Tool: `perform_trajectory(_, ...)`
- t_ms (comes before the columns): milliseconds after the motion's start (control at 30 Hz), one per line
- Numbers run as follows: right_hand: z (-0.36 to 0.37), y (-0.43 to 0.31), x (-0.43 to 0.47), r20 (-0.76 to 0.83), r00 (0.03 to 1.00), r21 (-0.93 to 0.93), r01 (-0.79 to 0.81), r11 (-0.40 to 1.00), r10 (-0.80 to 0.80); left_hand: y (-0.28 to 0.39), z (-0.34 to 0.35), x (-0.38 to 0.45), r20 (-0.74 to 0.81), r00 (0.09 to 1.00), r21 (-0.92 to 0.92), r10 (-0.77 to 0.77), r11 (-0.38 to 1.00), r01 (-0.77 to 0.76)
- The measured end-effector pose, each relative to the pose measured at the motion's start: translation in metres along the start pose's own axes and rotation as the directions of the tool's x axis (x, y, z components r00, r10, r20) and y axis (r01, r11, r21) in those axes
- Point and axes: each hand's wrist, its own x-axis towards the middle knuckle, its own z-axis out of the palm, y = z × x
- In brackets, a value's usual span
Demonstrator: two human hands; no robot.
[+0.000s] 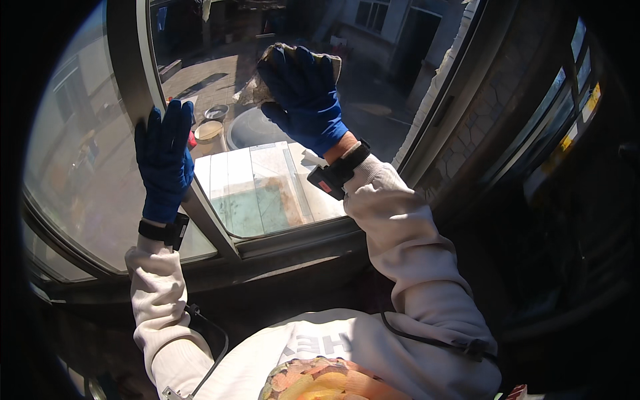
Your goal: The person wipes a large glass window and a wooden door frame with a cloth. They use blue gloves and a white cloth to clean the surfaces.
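Note:
My right hand (309, 97), in a blue glove, presses a crumpled, light-coloured cloth (253, 91) against the window pane (372, 120). The cloth shows past the fingertips and at both sides of the hand; the rest is hidden beneath the palm. My left hand (166, 160), also gloved in blue, lies with its fingers extended along the metal upright (131, 65) of the window frame and holds nothing. Each wrist carries a black strap with a small box.
The bottom rail (305, 235) of the window frame runs below the pane. Beyond the glass are a white-and-green panel (255, 190), a large grey round lid or tub (257, 127), a beige bucket (209, 132) and a metal basin (216, 112). Cables run along both sleeves.

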Motion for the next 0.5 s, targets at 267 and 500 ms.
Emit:
perform_trajectory(267,-0.03,0.105,0.047,-0.112,0.994,-0.14,-0.016,0.99,0.0,0.003,-0.001,0.0,0.029,0.999,0.074,-0.023,0.997,0.021)
perform_trajectory(500,-0.048,0.172,-0.022,-0.319,0.92,-0.298,-0.325,0.897,0.227,-0.001,0.002,0.002,-0.074,0.997,-0.006,0.03,1.0,-0.03)
